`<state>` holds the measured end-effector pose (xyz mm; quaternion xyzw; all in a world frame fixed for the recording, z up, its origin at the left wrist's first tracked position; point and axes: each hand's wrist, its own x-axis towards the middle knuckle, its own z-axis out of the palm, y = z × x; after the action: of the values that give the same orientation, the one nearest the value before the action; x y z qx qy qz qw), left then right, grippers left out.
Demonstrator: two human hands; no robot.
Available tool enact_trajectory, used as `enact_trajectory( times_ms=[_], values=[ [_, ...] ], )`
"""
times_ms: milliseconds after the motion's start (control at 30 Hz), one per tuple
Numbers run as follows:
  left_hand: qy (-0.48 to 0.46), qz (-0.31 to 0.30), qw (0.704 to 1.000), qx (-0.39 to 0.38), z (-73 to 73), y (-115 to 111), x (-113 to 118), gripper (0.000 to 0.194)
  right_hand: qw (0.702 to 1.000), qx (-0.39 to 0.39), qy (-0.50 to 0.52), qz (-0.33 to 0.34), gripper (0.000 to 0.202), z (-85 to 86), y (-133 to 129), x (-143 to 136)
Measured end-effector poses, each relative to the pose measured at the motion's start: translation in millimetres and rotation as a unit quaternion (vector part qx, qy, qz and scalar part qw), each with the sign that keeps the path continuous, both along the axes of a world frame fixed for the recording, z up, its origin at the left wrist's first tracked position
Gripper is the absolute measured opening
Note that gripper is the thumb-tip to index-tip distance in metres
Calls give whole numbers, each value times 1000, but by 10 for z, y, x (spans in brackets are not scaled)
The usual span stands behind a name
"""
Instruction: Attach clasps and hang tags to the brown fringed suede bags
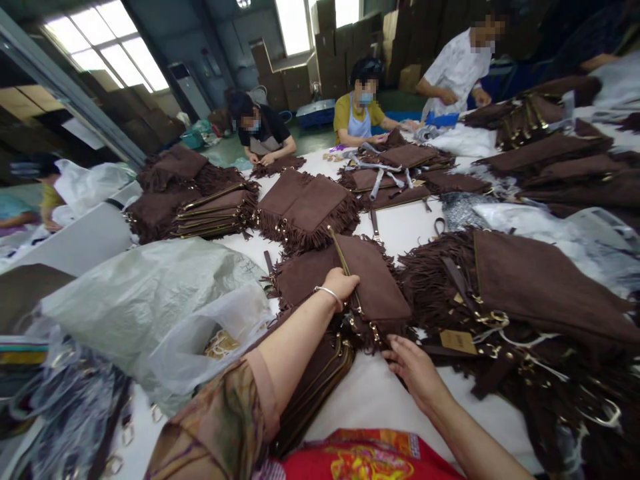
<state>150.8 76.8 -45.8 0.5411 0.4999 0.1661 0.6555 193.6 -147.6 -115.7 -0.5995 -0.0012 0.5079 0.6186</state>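
A brown fringed bag (376, 277) with a gold zip lies tilted in front of me, and my left hand (341, 287) is closed on its zipped edge. A bracelet circles that wrist. My right hand (413, 368) is beside the bag's lower fringe, its fingers extended and apart; whether the fingertips touch the fringe I cannot tell. Beneath the held bag lies another brown bag (305, 275). A stack of zipped brown bags (320, 383) sits partly hidden under my left forearm. Brass clips hang at the held bag's lower corner.
On the right, more fringed bags (545, 287) are heaped with straps and a cardboard tag (457, 341). Plastic bags (150, 307) cover the left side. Further stacks (215, 210) stand across the white table (400, 230). Several people work around it, one in a yellow top (345, 120).
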Motion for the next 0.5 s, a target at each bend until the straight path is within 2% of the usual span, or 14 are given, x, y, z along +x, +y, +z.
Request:
enact_trajectory(
  times_ms=[133,267,367,500],
  values=[
    [-44,49,996,57,359,22,-185,22,994,75,-68,52,55,257,157,12],
    [-86,97,984,123,631,64,-546,25,975,146,-121,119,75,515,322,-74],
    [-21,82,989,124,633,50,-876,35,971,134,-116,162,77,617,446,-224],
    [66,39,994,77,449,-133,-1348,43,956,106,-107,252,54,561,518,-409]
  ],
)
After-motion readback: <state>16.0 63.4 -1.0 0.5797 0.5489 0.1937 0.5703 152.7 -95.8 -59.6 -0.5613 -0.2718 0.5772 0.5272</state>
